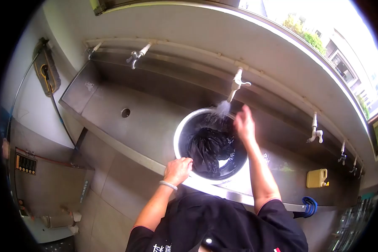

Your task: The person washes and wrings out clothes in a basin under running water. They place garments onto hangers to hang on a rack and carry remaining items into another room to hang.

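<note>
A round metal basin (177, 140) stands in the long steel sink, with a dark, wet, crumpled bundle (210, 147) inside that looks like black cloth. Water (222, 108) sprays into the basin from the tap (236, 84) above it. At the near left side, my left hand (179, 170) is closed on the basin's rim. My right hand (244, 124) is raised at the far right side of the rim, just right of the stream. Its fingers are stretched out, slightly blurred, and hold nothing I can see.
The steel sink (143, 101) has a drain hole (125, 113) left of the basin. More taps (137, 54) line the wall pipe on both sides. A yellowish jug (316, 178) stands at the right, near a coiled blue hose (310, 206) on the front edge. A mop (47, 69) hangs at the left.
</note>
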The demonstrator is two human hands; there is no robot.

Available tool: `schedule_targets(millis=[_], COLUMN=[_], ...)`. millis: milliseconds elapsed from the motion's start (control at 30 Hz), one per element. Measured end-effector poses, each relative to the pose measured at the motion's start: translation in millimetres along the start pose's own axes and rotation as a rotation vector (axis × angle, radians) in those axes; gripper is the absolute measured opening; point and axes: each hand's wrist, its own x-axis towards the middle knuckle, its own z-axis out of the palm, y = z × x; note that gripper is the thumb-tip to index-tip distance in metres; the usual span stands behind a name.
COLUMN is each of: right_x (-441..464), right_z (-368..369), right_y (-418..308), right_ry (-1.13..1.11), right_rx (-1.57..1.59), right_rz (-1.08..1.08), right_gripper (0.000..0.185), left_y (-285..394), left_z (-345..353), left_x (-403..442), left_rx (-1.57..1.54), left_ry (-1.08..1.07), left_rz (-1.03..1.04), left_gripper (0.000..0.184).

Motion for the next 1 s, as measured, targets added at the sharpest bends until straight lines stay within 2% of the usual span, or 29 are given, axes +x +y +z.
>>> schedule_targets(millis=[33, 100, 167, 233, 367, 433, 467, 500, 600, 767, 833, 1000], right_x=[-25.9, -76.2, -125.7, -159.8, -214.0, -236.7, -247.1, -252.4, -254.2, -252.3, -250.6, -246.2], right_z=[-1.3, -18.7, -35.5, -62.7, -94.8, -96.4, -92.0, -89.1, -85.7, -88.8, -89.9, -94.8], right_y=[17.6, 26.2, 40.1, 22.6, -1.6, -5.9, -7.0, -10.0, -12.1, -3.7, -3.8, -1.2], right_ry=[-0.09, -0.588, -0.757, -0.889, -0.846, -0.472, -0.27, -0.261, -0.053, -0.141, -0.229, -0.352], right_rx=[-0.157, -0.188, -0.471, -0.551, -0.67, -0.586, -0.569, -0.572, -0.594, -0.567, -0.516, -0.488], right_rz=[-0.049, 0.114, -0.052, 0.159, 0.259, 0.397, 0.321, 0.337, 0.218, 0.284, 0.394, 0.432], right_gripper=[0.049, 0.053, 0.052, 0.052, 0.044, 0.032, 0.024, 0.024, 0.021, 0.02, 0.022, 0.025], left_y=[-1.4, 2.0, 2.5, 0.4, -2.2, -4.0, -5.1, -4.8, -5.8, -3.9, -1.4, -1.1], left_z=[1.0, -4.8, -8.2, -5.3, -0.9, 2.0, 4.0, 4.9, 7.8, 8.3, 5.3, 9.5], left_x=[-2.0, -3.7, -2.5, -2.5, -2.4, -2.5, -2.7, -2.9, -5.0, -8.8, -10.8, -12.6], left_rx=[-0.012, -0.009, -0.003, -0.018, -0.01, -0.001, -0.004, -0.009, 0.018, 0.075, 0.107, 0.105], left_ry=[0.001, -0.038, -0.081, -0.078, -0.062, -0.057, -0.037, -0.018, -0.005, 0.007, -0.02, 0.009], left_rz=[0.006, 0.013, 0.027, 0.036, 0.079, 0.114, 0.121, 0.127, 0.139, 0.141, 0.13, 0.104], left_gripper=[0.021, 0.022, 0.023, 0.023, 0.021, 0.021, 0.02, 0.02, 0.02, 0.021, 0.023, 0.023])
